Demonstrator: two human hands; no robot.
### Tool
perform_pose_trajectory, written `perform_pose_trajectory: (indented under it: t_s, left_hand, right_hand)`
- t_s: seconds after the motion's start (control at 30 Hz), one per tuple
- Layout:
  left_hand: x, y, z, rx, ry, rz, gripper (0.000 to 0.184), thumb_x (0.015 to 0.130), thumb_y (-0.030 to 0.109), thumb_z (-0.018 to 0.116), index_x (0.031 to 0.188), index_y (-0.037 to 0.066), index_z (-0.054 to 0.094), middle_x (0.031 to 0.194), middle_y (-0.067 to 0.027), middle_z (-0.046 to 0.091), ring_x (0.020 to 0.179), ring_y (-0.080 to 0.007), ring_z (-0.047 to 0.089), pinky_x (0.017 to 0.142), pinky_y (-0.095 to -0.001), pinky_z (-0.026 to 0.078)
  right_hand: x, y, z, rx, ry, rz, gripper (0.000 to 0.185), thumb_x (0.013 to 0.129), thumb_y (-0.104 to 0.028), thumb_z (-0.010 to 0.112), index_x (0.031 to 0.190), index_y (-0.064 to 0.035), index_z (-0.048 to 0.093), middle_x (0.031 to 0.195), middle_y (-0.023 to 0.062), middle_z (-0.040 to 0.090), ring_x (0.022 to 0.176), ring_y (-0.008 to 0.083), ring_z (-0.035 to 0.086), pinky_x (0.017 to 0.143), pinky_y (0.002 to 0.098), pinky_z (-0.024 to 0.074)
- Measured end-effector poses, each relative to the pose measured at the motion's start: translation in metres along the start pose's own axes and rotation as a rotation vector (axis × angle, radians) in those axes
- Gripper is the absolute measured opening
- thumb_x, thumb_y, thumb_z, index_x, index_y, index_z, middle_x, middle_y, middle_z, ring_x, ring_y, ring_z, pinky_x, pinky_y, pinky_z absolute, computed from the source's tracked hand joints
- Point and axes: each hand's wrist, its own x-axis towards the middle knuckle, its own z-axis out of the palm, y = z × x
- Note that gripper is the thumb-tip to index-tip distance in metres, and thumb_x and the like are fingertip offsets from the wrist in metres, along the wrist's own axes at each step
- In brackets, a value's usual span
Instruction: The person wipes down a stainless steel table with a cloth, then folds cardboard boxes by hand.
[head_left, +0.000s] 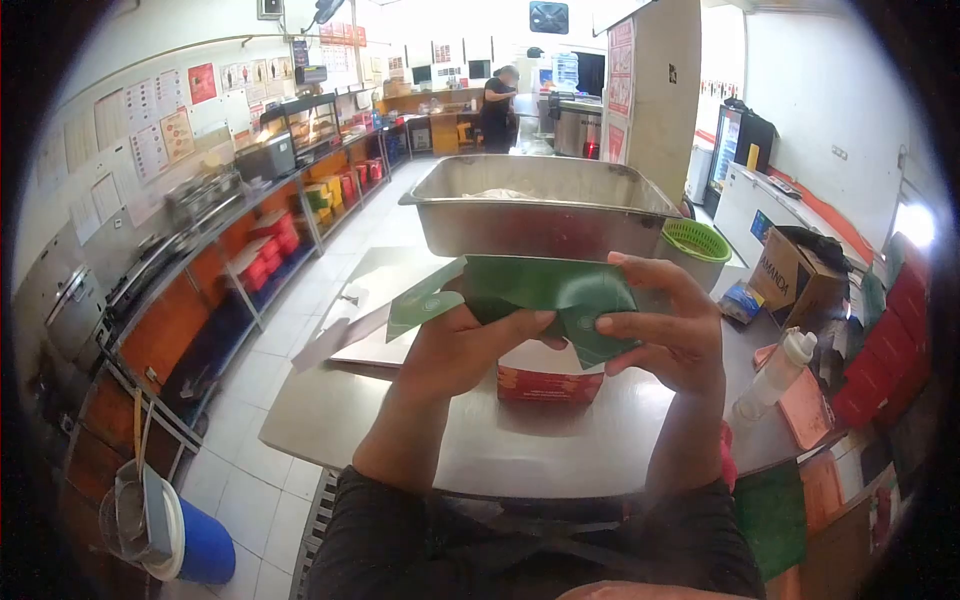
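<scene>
A green cardboard piece (530,275) with folded flaps is held up over the steel table (450,430). My left hand (460,350) grips its lower left part, the thumb pointing right along its near side. At its right end my right hand (670,325) has fingers and thumb around the edge and a corner flap. Below the two hands, a red printed box (550,385) rests on the table. White flat sheets (375,335) lie to the left of my left hand.
Behind the hands is a large steel tub (540,225) with a green basket (697,240) at its right. A clear bottle (775,375) and a cardboard box (795,275) are on the right. A person (497,110) stands far back. At lower left is a blue bucket (207,535).
</scene>
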Motion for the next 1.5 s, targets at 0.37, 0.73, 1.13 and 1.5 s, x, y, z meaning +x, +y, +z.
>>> perform_pose_trajectory:
  t_s: [0.37, 0.73, 1.13, 1.5]
  left_hand:
    - [-0.009, -0.002, 0.017, 0.23, 0.137, 0.051, 0.032, 0.093, 0.009, 0.077, 0.121, -0.001, 0.066, 0.111, -0.0104, 0.075, 0.101, -0.0176, 0.072, 0.088, -0.0325, 0.059]
    - [-0.02, -0.025, 0.019, 0.497, 0.048, 0.191, 0.054, 0.091, 0.006, 0.079, 0.139, 0.001, 0.055, 0.129, -0.0112, 0.067, 0.117, -0.0213, 0.066, 0.101, -0.037, 0.055]
    - [0.001, -0.038, 0.043, -0.646, 0.073, -0.032, 0.056, 0.096, 0.015, 0.069, 0.145, 0.002, 0.045, 0.13, -0.0112, 0.063, 0.121, -0.0267, 0.064, 0.105, -0.0422, 0.053]
    - [-0.009, -0.015, 0.008, 0.133, -0.612, -0.027, 0.025, 0.091, 0.01, 0.067, 0.112, -0.002, 0.064, 0.096, -0.009, 0.072, 0.091, -0.0191, 0.068, 0.078, -0.0343, 0.052]
  right_hand:
    - [0.001, 0.002, 0.006, -0.06, 0.094, -0.104, 0.046, 0.065, -0.04, 0.087, 0.105, -0.019, 0.084, 0.138, 0.0208, 0.065, 0.114, 0.0331, 0.068, 0.092, 0.0425, 0.0562]
    - [-0.007, 0.011, 0.031, -0.085, 0.263, -0.111, 0.043, 0.071, -0.045, 0.085, 0.105, -0.0186, 0.082, 0.138, 0.0254, 0.062, 0.118, 0.036, 0.066, 0.096, 0.0433, 0.0546]
    - [-0.013, 0.007, 0.055, -0.475, 0.466, -0.164, 0.081, 0.072, -0.046, 0.096, 0.129, -0.0196, 0.045, 0.123, 0.0127, 0.046, 0.111, 0.026, 0.053, 0.09, 0.0406, 0.0508]
    - [-0.002, 0.001, 0.014, -0.096, 0.314, 0.002, 0.043, 0.106, -0.04, 0.059, 0.124, -0.0029, 0.071, 0.087, 0.0101, 0.064, 0.072, 0.0202, 0.061, 0.063, 0.0323, 0.048]
